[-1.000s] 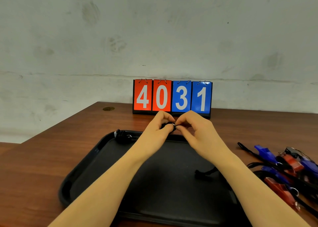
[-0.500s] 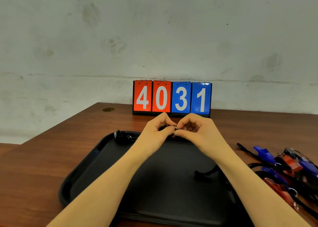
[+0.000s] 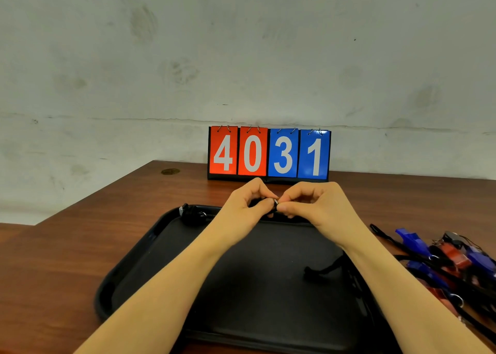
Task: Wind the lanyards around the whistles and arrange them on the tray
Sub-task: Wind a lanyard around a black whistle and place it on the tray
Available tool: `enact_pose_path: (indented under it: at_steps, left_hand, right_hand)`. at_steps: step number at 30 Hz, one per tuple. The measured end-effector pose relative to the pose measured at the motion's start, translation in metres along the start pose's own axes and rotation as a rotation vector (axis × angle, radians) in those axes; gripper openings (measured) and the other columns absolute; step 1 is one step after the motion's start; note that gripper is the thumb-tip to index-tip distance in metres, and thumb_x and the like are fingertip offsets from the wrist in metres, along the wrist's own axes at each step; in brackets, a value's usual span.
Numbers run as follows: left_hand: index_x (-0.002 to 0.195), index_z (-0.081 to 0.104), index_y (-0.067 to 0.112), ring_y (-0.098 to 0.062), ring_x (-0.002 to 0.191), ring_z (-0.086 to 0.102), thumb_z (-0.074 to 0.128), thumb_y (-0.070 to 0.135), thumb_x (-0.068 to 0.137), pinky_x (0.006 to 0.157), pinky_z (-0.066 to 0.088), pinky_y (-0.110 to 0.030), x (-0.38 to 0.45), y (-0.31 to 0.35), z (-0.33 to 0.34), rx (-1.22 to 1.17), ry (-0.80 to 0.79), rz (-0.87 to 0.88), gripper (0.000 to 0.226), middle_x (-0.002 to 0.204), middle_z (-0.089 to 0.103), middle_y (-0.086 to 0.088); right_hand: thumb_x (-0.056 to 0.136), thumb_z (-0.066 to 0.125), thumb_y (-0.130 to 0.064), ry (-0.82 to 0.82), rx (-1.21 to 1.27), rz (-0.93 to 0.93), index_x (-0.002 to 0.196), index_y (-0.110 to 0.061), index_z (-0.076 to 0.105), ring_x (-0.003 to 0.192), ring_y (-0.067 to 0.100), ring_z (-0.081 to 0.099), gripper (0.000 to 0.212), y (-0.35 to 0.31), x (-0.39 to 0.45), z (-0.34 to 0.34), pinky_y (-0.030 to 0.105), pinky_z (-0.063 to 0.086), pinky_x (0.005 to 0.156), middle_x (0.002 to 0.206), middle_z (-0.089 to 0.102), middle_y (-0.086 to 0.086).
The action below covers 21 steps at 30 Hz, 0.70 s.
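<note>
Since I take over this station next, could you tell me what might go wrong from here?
1. The black whistle is pinched only at the fingertips of both hands, left and right, above the tray's far rim; a slip could drop it and loosen the winding.
2. The loose cord end trails under the right forearm and may snag.
3. The waiting whistles lie tangled.

Your left hand [image 3: 245, 207] and right hand [image 3: 312, 206] meet fingertip to fingertip above the far edge of a black tray [image 3: 150, 249], pinching a small black whistle [image 3: 271, 206] with a metal ring between them. At 10 o'clock on the tray sits another black whistle [image 3: 193, 214]; a black lanyard end [image 3: 320, 272] lies at 4 o'clock. Blue and red whistles [image 3: 442, 257] pile up at 3 o'clock on the wooden table [image 3: 67, 259]. A scoreboard [image 3: 269, 153] at 12 o'clock reads 4031.
</note>
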<state>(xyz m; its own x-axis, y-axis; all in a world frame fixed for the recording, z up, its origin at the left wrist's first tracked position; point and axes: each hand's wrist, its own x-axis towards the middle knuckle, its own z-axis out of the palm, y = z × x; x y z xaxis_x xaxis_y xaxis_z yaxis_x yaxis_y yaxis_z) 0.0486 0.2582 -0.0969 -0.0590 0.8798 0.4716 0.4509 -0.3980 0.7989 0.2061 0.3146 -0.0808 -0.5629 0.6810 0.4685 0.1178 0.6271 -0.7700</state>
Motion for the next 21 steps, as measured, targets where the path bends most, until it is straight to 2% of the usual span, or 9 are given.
enact_pose_path:
  at_steps: [8,16,18,21]
  left_hand:
    - [0.086,0.055,0.018,-0.001,0.077,0.063,0.053,0.014,0.091,0.074,0.050,-0.013,0.0018,-0.0027,0.0001,0.013,0.052,-0.026,0.007,0.088,0.067,0.003]
    - [0.085,0.055,0.020,0.006,0.078,0.060,0.054,0.014,0.090,0.072,0.046,-0.008,0.0008,0.0004,0.0019,0.038,-0.001,-0.019,0.009,0.079,0.063,0.011]
    - [0.084,0.056,0.021,0.004,0.081,0.060,0.054,0.014,0.090,0.076,0.045,-0.011,0.0002,0.0025,0.0008,0.019,-0.034,-0.025,0.009,0.080,0.063,0.012]
    - [0.085,0.057,0.022,-0.002,0.086,0.061,0.053,0.016,0.090,0.090,0.045,-0.025,-0.0004,0.0043,-0.0008,-0.055,-0.083,-0.058,0.009,0.082,0.065,0.009]
  right_hand:
    - [0.079,0.069,-0.007,-0.026,0.033,0.011,0.085,-0.015,0.071,0.074,0.010,0.068,0.010,-0.0014,-0.0004,0.0006,0.017,0.053,0.073,0.082,0.071,0.000]
    - [0.074,0.074,-0.017,-0.013,-0.041,0.018,0.077,-0.019,0.068,0.077,0.012,0.064,0.007,0.0006,0.0009,0.0030,0.019,0.052,0.075,0.077,0.068,-0.001]
    - [0.074,0.074,-0.019,-0.038,-0.050,0.025,0.076,-0.019,0.068,0.078,0.014,0.064,0.007,0.0007,0.0008,0.0010,0.021,0.052,0.076,0.077,0.068,0.000]
    - [0.075,0.073,-0.022,-0.049,-0.073,0.011,0.076,-0.021,0.068,0.077,0.010,0.064,0.005,-0.0006,0.0008,-0.0006,0.020,0.052,0.077,0.077,0.068,-0.002]
